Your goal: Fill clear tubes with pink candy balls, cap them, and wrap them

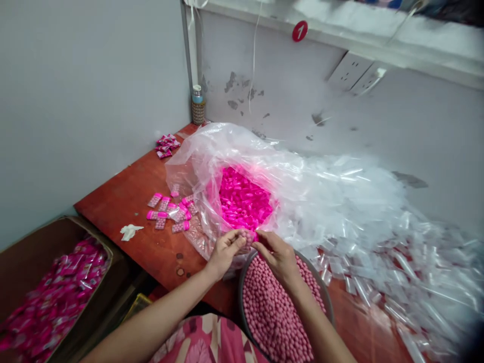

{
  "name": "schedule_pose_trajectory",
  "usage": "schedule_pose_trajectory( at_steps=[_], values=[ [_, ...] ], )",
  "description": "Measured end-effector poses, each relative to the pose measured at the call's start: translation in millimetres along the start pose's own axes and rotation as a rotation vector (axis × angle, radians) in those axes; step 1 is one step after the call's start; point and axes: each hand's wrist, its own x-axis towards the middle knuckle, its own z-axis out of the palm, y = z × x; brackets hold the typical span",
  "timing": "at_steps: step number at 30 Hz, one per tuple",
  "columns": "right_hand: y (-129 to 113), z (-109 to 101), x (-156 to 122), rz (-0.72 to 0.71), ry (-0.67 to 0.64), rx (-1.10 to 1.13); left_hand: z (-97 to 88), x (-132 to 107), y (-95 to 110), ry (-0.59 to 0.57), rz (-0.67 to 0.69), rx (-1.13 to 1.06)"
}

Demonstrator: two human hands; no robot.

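Observation:
My left hand (222, 253) is closed round a small clear container (247, 240) filled with pink balls. At its right end my right hand (279, 256) pinches a bright pink cap (256, 236); whether the cap is fully seated I cannot tell. Just below both hands stands a round dark basin (242, 305) full of loose pink balls (274, 315). Behind the hands, an open clear plastic bag (214, 136) holds a heap of bright pink caps (245, 199). Several filled, capped containers (172, 212) lie on the red table to the left.
Many clear empty containers (363, 282) spread over the right of the red table (151, 181). A cardboard box (11, 242) of pink packets (60, 292) sits lower left. Crumpled white tissue (130, 232), more pink packets (167, 145) and a bottle (197, 96) are farther left and back.

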Motion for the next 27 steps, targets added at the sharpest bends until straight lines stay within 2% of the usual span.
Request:
schedule_pose_trajectory(
  at_steps=[4,8,11,15,19,23,25,27],
  values=[
    [-10.4,-26.2,-12.6,0.018,0.041,0.028,5.8,-8.2,2.2,-0.082,0.177,0.381],
    [-21.5,-39.1,-21.4,-0.154,-0.046,-0.069,12.7,-16.0,6.2,-0.135,0.317,0.672],
    [-24.1,-40.0,-27.9,-0.222,-0.084,-0.126,16.5,-20.2,6.2,-0.168,0.357,0.71],
    [-23.8,-38.4,-38.1,-0.219,-0.082,-0.155,16.1,-22.4,4.1,-0.175,0.392,0.736],
    [-20.7,-33.1,-47.0,-0.243,-0.093,-0.157,13.0,-24.2,5.4,-0.261,0.409,0.761],
    [-17.6,-28.0,-49.3,-0.292,-0.156,-0.196,11.8,-26.6,10.3,-0.321,0.399,0.795],
    [-19.1,-28.6,-47.7,-0.261,-0.153,-0.141,13.1,-26.4,11.9,-0.319,0.367,0.772],
    [-22.3,-30.9,-46.0,-0.156,-0.108,0.007,15.4,-24.9,11.0,-0.275,0.284,0.649]
  ],
)
